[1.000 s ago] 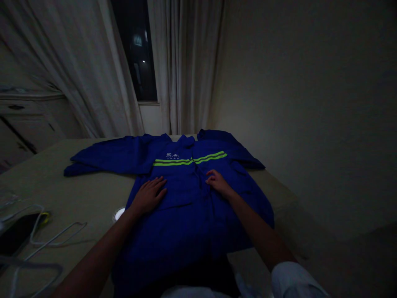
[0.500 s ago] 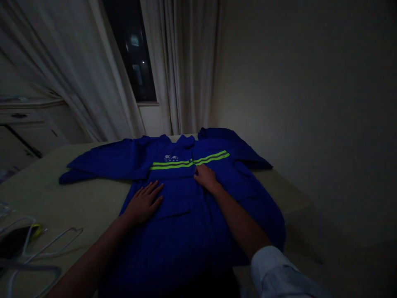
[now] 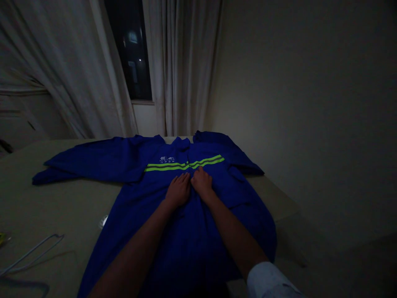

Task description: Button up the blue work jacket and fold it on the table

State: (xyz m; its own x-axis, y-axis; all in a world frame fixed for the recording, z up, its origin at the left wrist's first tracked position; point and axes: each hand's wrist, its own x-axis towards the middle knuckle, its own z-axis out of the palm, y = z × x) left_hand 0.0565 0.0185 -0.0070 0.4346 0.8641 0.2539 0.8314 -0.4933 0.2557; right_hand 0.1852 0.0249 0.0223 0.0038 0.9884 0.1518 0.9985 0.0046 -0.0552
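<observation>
A blue work jacket (image 3: 161,190) with yellow-green reflective stripes and a white chest logo lies front side up, its sleeves spread to either side. My left hand (image 3: 179,190) is at the front opening just below the stripe, fingers curled on the cloth. Close beside it, my right hand (image 3: 202,182) pinches the other side of the opening near the stripe. Both hands are closed on the jacket's front edges; the fingertips and any fastener between them are too dark to make out.
The jacket rests on a pale table (image 3: 74,203). White wire hangers (image 3: 37,254) lie at the lower left, with a small shiny object (image 3: 104,221) by the jacket's edge. Curtains (image 3: 182,66) and a dark window (image 3: 132,54) stand behind; a wall (image 3: 294,103) rises at the right.
My left hand has gone from lying flat on the jacket's left side to the front opening beside my right hand, its fingers now curled. The view has shifted slightly.
</observation>
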